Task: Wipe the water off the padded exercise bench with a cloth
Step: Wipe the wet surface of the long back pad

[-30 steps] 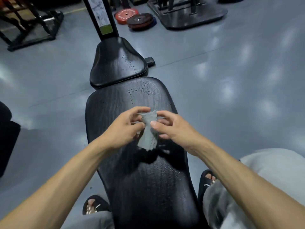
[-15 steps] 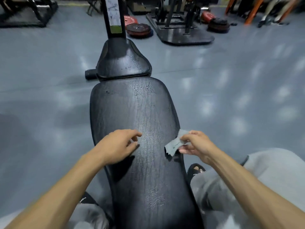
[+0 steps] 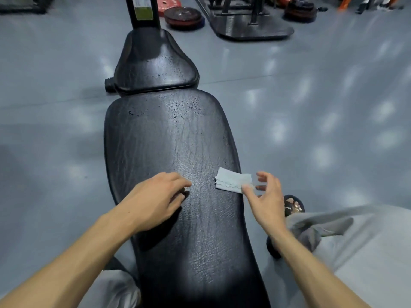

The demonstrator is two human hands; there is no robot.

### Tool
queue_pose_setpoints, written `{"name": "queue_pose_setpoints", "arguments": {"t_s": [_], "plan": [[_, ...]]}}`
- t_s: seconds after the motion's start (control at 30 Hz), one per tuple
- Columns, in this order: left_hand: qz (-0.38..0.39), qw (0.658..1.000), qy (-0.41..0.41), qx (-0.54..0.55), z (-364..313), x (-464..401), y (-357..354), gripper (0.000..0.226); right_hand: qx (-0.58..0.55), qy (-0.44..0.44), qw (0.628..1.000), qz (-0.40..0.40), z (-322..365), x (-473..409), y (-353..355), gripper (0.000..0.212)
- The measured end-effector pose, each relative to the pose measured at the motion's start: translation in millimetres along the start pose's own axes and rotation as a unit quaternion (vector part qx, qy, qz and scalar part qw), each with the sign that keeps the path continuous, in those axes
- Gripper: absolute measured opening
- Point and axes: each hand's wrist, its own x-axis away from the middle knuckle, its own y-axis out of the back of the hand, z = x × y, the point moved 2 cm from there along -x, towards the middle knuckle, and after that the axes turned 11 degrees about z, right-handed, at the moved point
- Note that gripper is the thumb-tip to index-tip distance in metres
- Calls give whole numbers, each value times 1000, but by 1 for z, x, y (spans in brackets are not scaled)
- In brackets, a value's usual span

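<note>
Your folded cloth (image 3: 233,180) lies flat near the right edge of the padded bench (image 3: 169,147), your right hand (image 3: 265,200) spread, thumb touching its corner. Your left hand (image 3: 155,200) hovers relaxed, holding nothing; droplets (image 3: 178,107) bead the far end.

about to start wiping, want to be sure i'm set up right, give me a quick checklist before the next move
1. Cloth on the bench pad, folded flat near its right edge: ok.
2. Right hand has a grip on the cloth: not ok, fingers spread, only the thumb at its corner.
3. Left hand clear of the wiping path: not ok, it rests mid-pad.
4. Water located: ok, droplets at the pad's far end and on the seat pad.
5. Near pad dry: cannot tell.
</note>
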Motion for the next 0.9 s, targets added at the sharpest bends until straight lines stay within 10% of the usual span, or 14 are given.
{"name": "queue_pose_setpoints", "arguments": {"t_s": [0.17,0.57,0.9], "plan": [[11,999,-19,-48,8,-4,-18,47,250,224,938,83,-3,27,-38,66],[41,993,-5,-112,22,-15,-34,59,320,163,921,150,45,-103,-57,68],[14,992,-21,-120,25,-19,-33,55,350,198,902,158,21,-45,-58,71]]}}
